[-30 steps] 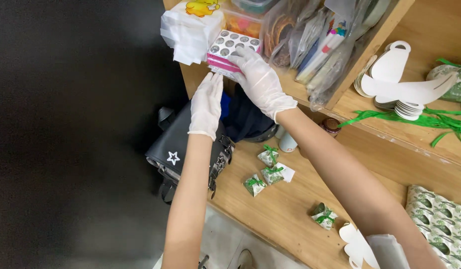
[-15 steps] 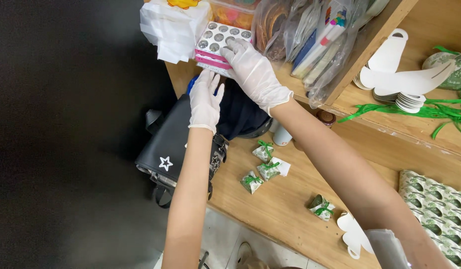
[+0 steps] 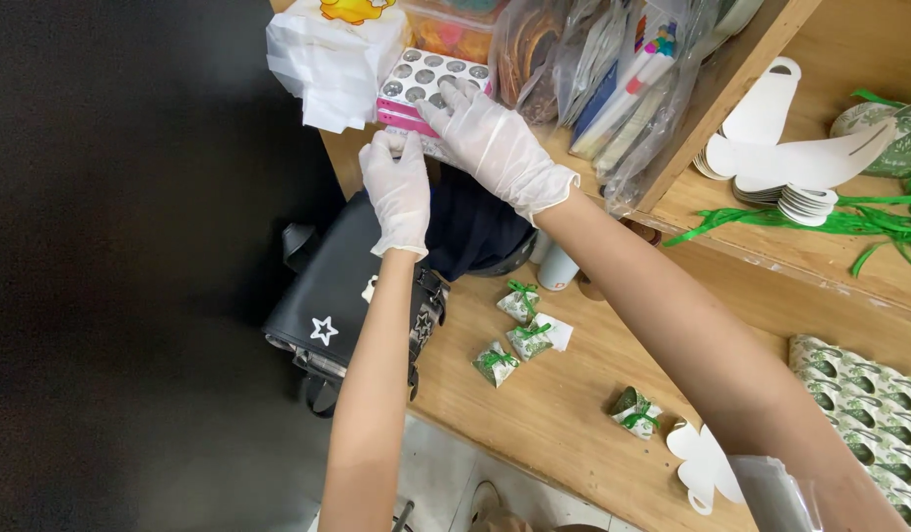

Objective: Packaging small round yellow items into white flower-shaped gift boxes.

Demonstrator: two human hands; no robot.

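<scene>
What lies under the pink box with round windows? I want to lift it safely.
The pink box with round windows sits on a wooden shelf. The gloved left hand covers its lower edge and the right hand rests on top, hiding what lies beneath.

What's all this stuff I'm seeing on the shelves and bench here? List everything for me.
Tray of round pots: one, pink-edged with grey lids, on the shelf under both hands.
White folded bag: one, with a yellow picture, left of the tray.
Clear bags of craft supplies: several, on the shelf right of the tray.
White card cut-outs: a stack, on the upper wooden shelf.
Green ribbon: loose strands, on that shelf.
Small wrapped parcels: four, green-patterned with green bows, on the wooden bench.
Black bag: one, with a white star, at the bench's left edge.
Patterned paper: green and white, far right.
Left hand: white glove, at the tray's near edge.
Right hand: white glove, on the tray.
</scene>
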